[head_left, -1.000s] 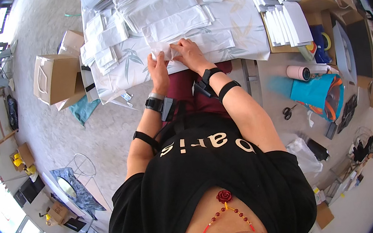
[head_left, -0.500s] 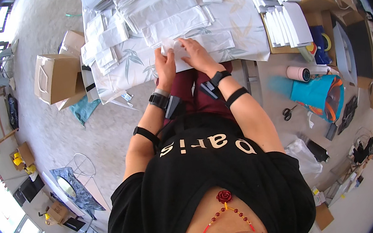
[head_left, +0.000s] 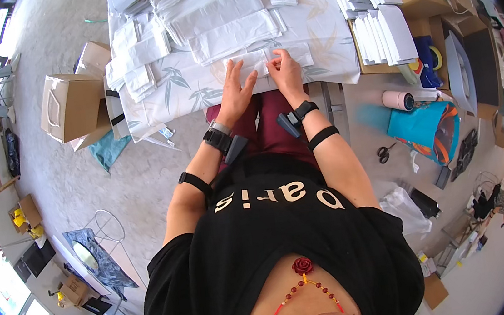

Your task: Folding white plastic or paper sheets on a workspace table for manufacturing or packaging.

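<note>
A long, thin white folded plastic bag (head_left: 299, 55) lies flat across the near part of the table. My left hand (head_left: 236, 93) rests at its left end, fingers stretched out and thumb apart, with nothing gripped. Just right of it, my right hand (head_left: 286, 74) has its thumb and forefinger pinched together on the bag near its middle. Beyond both hands, a row of similar white folded bags (head_left: 231, 37) overlaps in a broad pile. More small white bundles (head_left: 137, 64) are heaped to the left.
A leaf-patterned cloth (head_left: 194, 98) covers the table. Upright stacks of white folded pieces (head_left: 385, 34) fill a carton at the right. Cardboard boxes (head_left: 73, 107) stand on the floor at the left. A blue bag (head_left: 422, 130), a pink cup (head_left: 397, 100) and scissors (head_left: 385, 154) lie at the right.
My left hand has opened and flattened on the bag. My right hand has moved slightly right, its spread fingers now drawn into a pinch. The view has shifted a little.
</note>
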### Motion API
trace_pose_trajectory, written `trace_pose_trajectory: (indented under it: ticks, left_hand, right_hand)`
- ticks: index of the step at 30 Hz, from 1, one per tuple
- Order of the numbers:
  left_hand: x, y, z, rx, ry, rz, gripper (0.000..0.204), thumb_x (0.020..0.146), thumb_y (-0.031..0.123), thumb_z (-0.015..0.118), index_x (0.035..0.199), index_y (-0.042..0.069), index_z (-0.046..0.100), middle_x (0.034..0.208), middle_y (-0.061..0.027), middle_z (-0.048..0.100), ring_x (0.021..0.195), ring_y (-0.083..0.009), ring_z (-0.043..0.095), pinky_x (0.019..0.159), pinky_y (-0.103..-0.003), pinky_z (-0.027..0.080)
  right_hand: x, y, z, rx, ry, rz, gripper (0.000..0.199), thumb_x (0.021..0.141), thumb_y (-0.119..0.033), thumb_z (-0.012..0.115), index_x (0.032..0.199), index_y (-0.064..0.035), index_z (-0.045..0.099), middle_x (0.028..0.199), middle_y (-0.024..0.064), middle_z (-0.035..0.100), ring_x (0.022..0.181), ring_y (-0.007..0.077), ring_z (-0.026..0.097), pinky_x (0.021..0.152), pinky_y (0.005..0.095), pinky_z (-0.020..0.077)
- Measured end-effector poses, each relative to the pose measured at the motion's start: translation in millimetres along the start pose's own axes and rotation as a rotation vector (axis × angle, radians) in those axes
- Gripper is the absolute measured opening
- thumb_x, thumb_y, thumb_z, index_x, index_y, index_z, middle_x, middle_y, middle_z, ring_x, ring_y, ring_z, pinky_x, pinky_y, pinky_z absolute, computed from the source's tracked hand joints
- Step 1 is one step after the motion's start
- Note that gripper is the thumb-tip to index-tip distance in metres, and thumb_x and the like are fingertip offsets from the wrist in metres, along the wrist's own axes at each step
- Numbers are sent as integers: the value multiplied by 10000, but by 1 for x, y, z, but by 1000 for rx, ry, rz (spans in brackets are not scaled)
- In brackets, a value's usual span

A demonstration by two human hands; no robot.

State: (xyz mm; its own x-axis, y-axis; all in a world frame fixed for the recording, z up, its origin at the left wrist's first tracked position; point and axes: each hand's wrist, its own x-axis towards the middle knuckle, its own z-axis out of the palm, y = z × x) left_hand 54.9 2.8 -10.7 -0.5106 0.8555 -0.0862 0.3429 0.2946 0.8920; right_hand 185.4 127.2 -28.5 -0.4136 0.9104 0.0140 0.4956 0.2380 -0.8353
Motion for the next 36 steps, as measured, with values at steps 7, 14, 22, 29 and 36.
trace_pose_trajectory:
  ticks: [7,14,22,29,36]
  left_hand:
    - [8,-21,-27,-275,323,-46,467,1061,228,600,1443,-33,539,1456,-211,589,1297,-300,597,1110,-372,451]
    - [0,-20,-33,285,226,279,487,1045,189,573,1476,-25,500,1563,-245,455,1465,-395,418,1192,-473,359]
    - [-8,-23,-26,700,-93,362,762,1001,396,611,1603,25,327,1708,-165,239,1601,-300,168,1279,-526,128]
    - [-3,-26,-32,790,-174,425,848,1001,518,579,1630,38,276,1721,-153,214,1608,-283,148,1285,-529,83]
    - [0,-32,-31,852,-206,427,889,1004,630,493,1642,58,254,1728,-129,204,1610,-257,141,1291,-524,55]
  right_hand:
    - [1,10,9,-84,51,-54,378,865,-56,714,1224,9,617,830,114,736,754,277,720,733,402,565]
    - [-1,7,10,-66,56,-34,363,851,-33,672,1206,19,618,864,167,720,812,361,706,784,459,554]
    - [0,6,11,-90,68,-44,342,839,-16,651,1177,23,625,915,213,708,854,386,700,800,471,553]
    - [3,19,20,-177,160,-132,386,815,-30,700,1193,-4,625,783,113,695,740,305,699,735,428,552]
    - [4,24,17,-185,119,-125,375,829,-25,683,1199,1,623,830,138,694,783,335,696,755,442,552]
